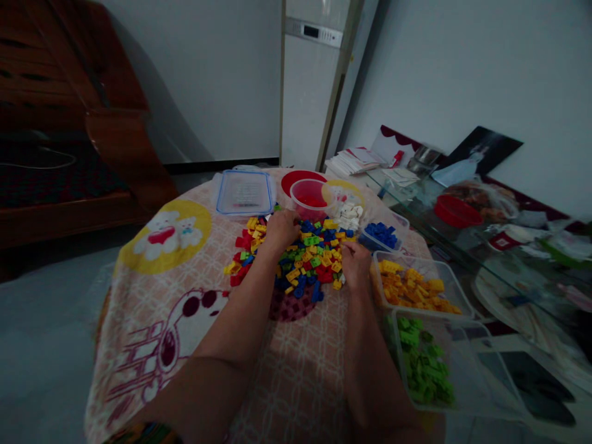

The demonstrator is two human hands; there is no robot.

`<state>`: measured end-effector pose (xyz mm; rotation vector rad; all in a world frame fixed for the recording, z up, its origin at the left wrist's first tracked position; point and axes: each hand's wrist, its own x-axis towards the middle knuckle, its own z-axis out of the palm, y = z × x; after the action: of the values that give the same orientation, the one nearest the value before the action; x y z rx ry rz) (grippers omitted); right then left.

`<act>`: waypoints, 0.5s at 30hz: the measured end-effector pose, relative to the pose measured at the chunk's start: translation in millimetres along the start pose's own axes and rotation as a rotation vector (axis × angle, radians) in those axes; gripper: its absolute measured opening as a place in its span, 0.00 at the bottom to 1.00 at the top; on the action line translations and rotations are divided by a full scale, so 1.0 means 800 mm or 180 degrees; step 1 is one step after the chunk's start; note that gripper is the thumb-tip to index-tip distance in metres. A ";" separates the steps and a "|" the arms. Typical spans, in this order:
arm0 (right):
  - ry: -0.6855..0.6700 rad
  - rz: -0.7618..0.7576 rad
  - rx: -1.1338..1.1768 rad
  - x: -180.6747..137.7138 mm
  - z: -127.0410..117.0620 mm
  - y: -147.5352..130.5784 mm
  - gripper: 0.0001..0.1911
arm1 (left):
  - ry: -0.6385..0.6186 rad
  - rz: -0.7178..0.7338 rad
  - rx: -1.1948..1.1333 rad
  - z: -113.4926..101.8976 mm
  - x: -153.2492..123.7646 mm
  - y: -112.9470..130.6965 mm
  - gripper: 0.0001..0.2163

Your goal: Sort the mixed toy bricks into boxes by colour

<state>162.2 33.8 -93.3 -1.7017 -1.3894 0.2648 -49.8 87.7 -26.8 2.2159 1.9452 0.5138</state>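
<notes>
A mixed pile of toy building bricks (308, 253) in red, yellow, blue and green lies on the cloth-covered table. My left hand (282, 229) is at the pile's far left part, fingers curled downward; what they may hold is hidden. At the pile's right edge, my right hand (356, 262) has its thumb and fingers pinched together, on something too small to make out. Beyond the left hand stands a round clear tub (311, 213) with red bricks inside. White bricks (349, 216) form a small heap behind the pile. Blue bricks (382, 234) sit in a box beside my right hand.
To the right, one clear box (456, 280) holds orange-yellow bricks and another (497, 376) holds green ones. A blue-rimmed clear lid (245, 192) lies at the back left. A cluttered glass table (444, 237) adjoins on the right; a wooden bench (118, 135) stands left.
</notes>
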 end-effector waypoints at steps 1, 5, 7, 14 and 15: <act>0.0008 0.0001 0.0009 0.000 0.000 0.001 0.16 | -0.0020 0.0001 0.0065 -0.001 -0.001 0.002 0.16; -0.0003 0.0073 0.0032 0.000 0.002 0.002 0.16 | 0.0006 -0.0038 0.0104 0.000 -0.002 0.002 0.16; -0.0012 0.0069 0.0069 0.000 0.002 0.003 0.17 | 0.0031 -0.0032 0.0056 0.002 -0.001 0.000 0.15; 0.0005 0.0053 0.0037 0.001 0.002 0.006 0.16 | 0.0190 0.0030 -0.0379 0.003 0.004 -0.007 0.14; 0.0008 0.0033 0.0036 0.001 0.003 0.006 0.16 | 0.0266 0.0014 -0.0514 0.003 0.005 -0.008 0.13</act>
<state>164.4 35.7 -97.7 -1.6999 -1.3751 0.2758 -54.5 92.6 -30.2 2.1316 1.8650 0.7474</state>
